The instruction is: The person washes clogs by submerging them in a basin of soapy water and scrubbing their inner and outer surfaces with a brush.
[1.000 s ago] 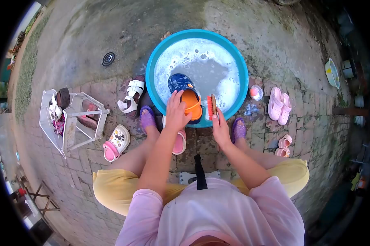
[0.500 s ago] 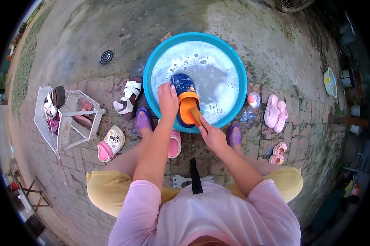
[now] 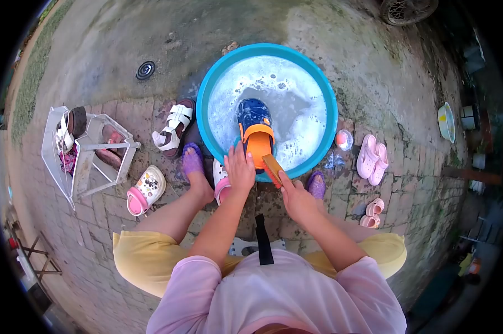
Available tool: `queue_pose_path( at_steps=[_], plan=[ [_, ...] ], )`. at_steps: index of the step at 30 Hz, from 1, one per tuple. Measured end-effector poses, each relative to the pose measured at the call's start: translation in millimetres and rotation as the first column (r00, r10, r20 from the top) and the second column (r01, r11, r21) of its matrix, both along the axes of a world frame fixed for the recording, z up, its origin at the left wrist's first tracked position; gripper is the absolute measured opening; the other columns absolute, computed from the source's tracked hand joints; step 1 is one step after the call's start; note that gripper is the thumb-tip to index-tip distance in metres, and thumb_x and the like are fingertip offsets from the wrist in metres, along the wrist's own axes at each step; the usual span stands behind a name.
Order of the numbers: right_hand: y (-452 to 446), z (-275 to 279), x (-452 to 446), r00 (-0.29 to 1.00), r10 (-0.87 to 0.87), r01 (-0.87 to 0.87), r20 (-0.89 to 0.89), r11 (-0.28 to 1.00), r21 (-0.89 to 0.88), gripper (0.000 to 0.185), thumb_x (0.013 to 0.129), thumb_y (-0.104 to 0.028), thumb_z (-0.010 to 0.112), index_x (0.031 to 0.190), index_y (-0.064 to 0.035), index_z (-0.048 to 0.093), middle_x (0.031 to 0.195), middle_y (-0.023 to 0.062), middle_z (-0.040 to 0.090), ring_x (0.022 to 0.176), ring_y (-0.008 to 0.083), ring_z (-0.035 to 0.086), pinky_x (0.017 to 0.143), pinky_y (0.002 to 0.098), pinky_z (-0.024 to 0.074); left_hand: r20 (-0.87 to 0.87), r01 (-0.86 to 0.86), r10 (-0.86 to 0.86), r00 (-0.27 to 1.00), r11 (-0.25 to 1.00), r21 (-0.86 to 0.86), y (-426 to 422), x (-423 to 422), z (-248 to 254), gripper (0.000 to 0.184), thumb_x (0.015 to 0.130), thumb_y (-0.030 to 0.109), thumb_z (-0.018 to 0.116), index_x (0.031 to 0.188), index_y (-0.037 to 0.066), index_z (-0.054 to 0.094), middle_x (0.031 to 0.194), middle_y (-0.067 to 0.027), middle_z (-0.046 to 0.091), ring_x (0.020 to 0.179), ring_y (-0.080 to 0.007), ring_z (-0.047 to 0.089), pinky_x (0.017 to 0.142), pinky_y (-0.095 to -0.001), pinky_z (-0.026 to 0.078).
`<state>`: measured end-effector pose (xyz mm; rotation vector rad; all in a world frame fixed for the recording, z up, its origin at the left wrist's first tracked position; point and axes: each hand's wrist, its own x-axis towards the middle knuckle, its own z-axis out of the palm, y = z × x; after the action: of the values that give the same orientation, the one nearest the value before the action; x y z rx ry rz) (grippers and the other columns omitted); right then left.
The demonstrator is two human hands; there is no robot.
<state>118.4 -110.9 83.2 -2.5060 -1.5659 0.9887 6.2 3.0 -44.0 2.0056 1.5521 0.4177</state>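
A navy clog (image 3: 254, 113) with an orange lining and heel strap sits toe-up over the foamy water, its heel by the near rim of a blue basin (image 3: 203, 92). My left hand (image 3: 241, 170) holds the clog at the left of its heel, fingers fairly straight along the edge. In my right hand (image 3: 299, 197) is a wooden scrubbing brush (image 3: 272, 170), gripped at its near end. The brush's far end meets the right side of the clog's heel opening; I cannot see how far the bristles reach inside.
White sandals (image 3: 174, 125), a white-and-pink clog (image 3: 147, 191) and a wire rack (image 3: 90, 147) holding shoes are on the left. Another pink-and-white clog (image 3: 222, 183) lies beside my left forearm. Pink clogs (image 3: 372, 160), smaller pink shoes (image 3: 373, 212) and a small round container (image 3: 344, 140) are on the right.
My left hand has slid from the clog's toe side down to its heel. My right hand and the brush have drawn back slightly toward me, with more of the brush showing.
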Motion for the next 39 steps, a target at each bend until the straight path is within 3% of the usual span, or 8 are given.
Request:
queue_pose_path(
  at_steps=[3, 8, 12, 14, 21, 26, 32, 39],
  plan=[
    [31.7, -31.3, -3.0, 0.997, 0.076, -0.077, 0.017, 0.997, 0.030, 0.046, 0.089, -0.027, 0.046, 0.134, -0.0203, 0.036, 0.087, 0.0209, 0.053, 0.068, 0.0370, 0.061, 0.059, 0.0461, 0.0499, -0.017, -0.036, 0.035, 0.999, 0.998, -0.051, -2.4, 4.0, -0.3, 0.047, 0.091, 0.024, 0.038, 0.133, 0.003, 0.034, 0.133, -0.0113, 0.043, 0.129, -0.0295, 0.030, 0.108, -0.0469, 0.013],
    [117.9, -114.1, 0.0, 0.974, -0.095, 0.069, 0.205, 0.989, 0.131, 0.048, 0.091, -0.029, 0.043, 0.136, -0.0177, 0.032, 0.086, 0.0238, 0.056, 0.069, 0.0384, 0.061, 0.062, 0.0465, 0.0502, -0.076, -0.082, 0.076, 0.994, 0.993, -0.090, 1.3, 10.1, 7.1, 0.047, 0.090, 0.022, 0.038, 0.134, 0.004, 0.034, 0.134, -0.0091, 0.042, 0.129, -0.0289, 0.030, 0.108, -0.0475, 0.012],
    [59.2, -40.3, -23.5, 0.993, -0.020, 0.010, 0.116, 0.996, 0.089, 0.045, 0.090, -0.027, 0.045, 0.133, -0.0164, 0.037, 0.086, 0.0231, 0.056, 0.067, 0.0371, 0.062, 0.061, 0.0440, 0.0516, -0.107, -0.053, 0.043, 0.993, 0.994, -0.096, 1.4, 5.5, 6.0, 0.048, 0.089, 0.021, 0.038, 0.134, 0.005, 0.033, 0.135, -0.0085, 0.041, 0.128, -0.0287, 0.031, 0.107, -0.0485, 0.012],
    [36.2, -18.8, -16.4, 0.997, 0.074, -0.072, 0.019, 0.993, -0.091, 0.046, 0.090, -0.028, 0.045, 0.134, -0.0170, 0.037, 0.083, 0.0228, 0.057, 0.066, 0.0367, 0.062, 0.059, 0.0437, 0.0515, -0.111, -0.044, 0.035, 0.993, 0.996, -0.080, 0.9, 8.0, 3.0, 0.048, 0.089, 0.021, 0.039, 0.135, 0.005, 0.033, 0.135, -0.0082, 0.041, 0.128, -0.0287, 0.031, 0.107, -0.0487, 0.012],
    [87.5, -81.1, -4.7, 0.985, -0.058, 0.035, 0.164, 0.989, 0.142, 0.046, 0.091, -0.027, 0.044, 0.135, -0.0179, 0.036, 0.084, 0.0238, 0.056, 0.065, 0.0369, 0.062, 0.058, 0.0443, 0.0507, -0.157, -0.061, 0.044, 0.987, 0.993, -0.104, 4.5, 11.8, 8.6, 0.049, 0.089, 0.022, 0.040, 0.135, 0.006, 0.034, 0.137, -0.0064, 0.040, 0.127, -0.0291, 0.032, 0.108, -0.0488, 0.012],
    [33.3, -22.4, -6.1, 0.993, 0.110, -0.109, 0.040, 0.994, -0.030, 0.047, 0.091, -0.028, 0.043, 0.136, -0.0180, 0.034, 0.078, 0.0236, 0.058, 0.064, 0.0379, 0.061, 0.057, 0.0468, 0.0499, -0.154, -0.026, 0.019, 0.988, 0.999, -0.040, -0.2, 8.7, -3.5, 0.049, 0.088, 0.022, 0.042, 0.134, 0.006, 0.035, 0.136, -0.0062, 0.041, 0.127, -0.0302, 0.032, 0.107, -0.0503, 0.012],
    [97.6, -113.6, 2.7, 0.970, -0.045, 0.014, 0.240, 0.992, 0.128, 0.050, 0.090, -0.029, 0.046, 0.137, -0.0222, 0.032, 0.079, 0.0216, 0.056, 0.065, 0.0350, 0.062, 0.057, 0.0445, 0.0510, -0.200, -0.023, 0.011, 0.980, 0.998, -0.055, 2.1, 9.6, 4.9, 0.052, 0.087, 0.022, 0.044, 0.134, 0.006, 0.034, 0.135, -0.0073, 0.043, 0.127, -0.0321, 0.032, 0.107, -0.0513, 0.012],
    [26.7, -18.9, 3.9, 0.989, 0.145, -0.138, 0.044, 0.981, -0.138, 0.048, 0.091, -0.030, 0.043, 0.137, -0.0220, 0.032, 0.082, 0.0225, 0.057, 0.066, 0.0352, 0.062, 0.058, 0.0437, 0.0514, -0.164, 0.027, -0.031, 0.986, 0.999, -0.027, 1.3, 9.8, 6.6, 0.053, 0.087, 0.021, 0.044, 0.135, 0.004, 0.031, 0.132, -0.0103, 0.045, 0.126, -0.0333, 0.033, 0.107, -0.0523, 0.011]
  ],
)
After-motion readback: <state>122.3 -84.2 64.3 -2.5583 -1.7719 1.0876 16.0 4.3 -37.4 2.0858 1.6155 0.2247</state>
